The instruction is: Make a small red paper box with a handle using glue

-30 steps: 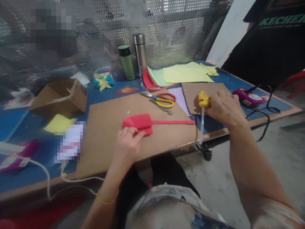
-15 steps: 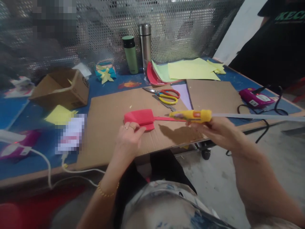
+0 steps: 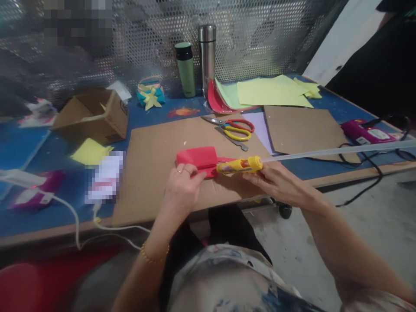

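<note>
A folded red foam piece (image 3: 196,157) lies on a brown cardboard sheet (image 3: 152,151), a thin red strip reaching out from its right side. My left hand (image 3: 183,186) pinches its near edge, fingers closed on it. In my right hand (image 3: 276,180) is a yellow hot glue gun (image 3: 240,165), with a long translucent glue stick (image 3: 325,151) sticking out of its back. The nozzle points left and is at the right end of the foam piece's near flap; whether it touches cannot be made out. Behind lie scissors (image 3: 238,129) with red and yellow handles.
An open cardboard box (image 3: 113,123) and a yellow sheet (image 3: 89,151) are on the left. Two bottles, one green (image 3: 186,73), one steel (image 3: 208,56), stand at the back. A purple power strip (image 3: 367,132) with black cords sits right. A person in black (image 3: 383,60) is beyond.
My right hand has brought the glue gun left and slightly down to the foam piece. My left hand still holds the near edge. The whole view has shifted slightly.
</note>
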Available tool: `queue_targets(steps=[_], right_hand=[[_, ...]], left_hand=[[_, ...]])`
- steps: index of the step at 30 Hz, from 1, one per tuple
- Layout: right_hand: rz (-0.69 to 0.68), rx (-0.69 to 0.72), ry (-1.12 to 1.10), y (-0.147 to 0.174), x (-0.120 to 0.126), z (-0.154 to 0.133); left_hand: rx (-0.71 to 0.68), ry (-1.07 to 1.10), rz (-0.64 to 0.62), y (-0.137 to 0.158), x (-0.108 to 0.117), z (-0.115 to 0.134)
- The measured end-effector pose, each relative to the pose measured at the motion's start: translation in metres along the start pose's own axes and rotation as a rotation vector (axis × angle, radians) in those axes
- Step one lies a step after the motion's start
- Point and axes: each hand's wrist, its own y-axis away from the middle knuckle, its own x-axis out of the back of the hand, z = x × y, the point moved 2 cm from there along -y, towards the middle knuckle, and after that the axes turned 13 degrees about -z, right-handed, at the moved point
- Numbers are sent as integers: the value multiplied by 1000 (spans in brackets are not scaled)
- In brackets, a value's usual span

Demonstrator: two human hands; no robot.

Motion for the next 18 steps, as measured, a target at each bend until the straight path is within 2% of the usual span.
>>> queue_targets(steps=[9, 13, 15, 18], right_hand=[[-3, 4, 180, -1, -13, -2], [-41, 73, 223, 3, -14, -6], [-38, 83, 179, 4, -10, -7], [16, -10, 28, 1, -3, -4]], left_hand=[[8, 24, -24, 1, 1, 0], [20, 40, -34, 0, 2, 0], [18, 34, -39, 0, 3, 0], [14, 29, -46, 0, 3, 0]])
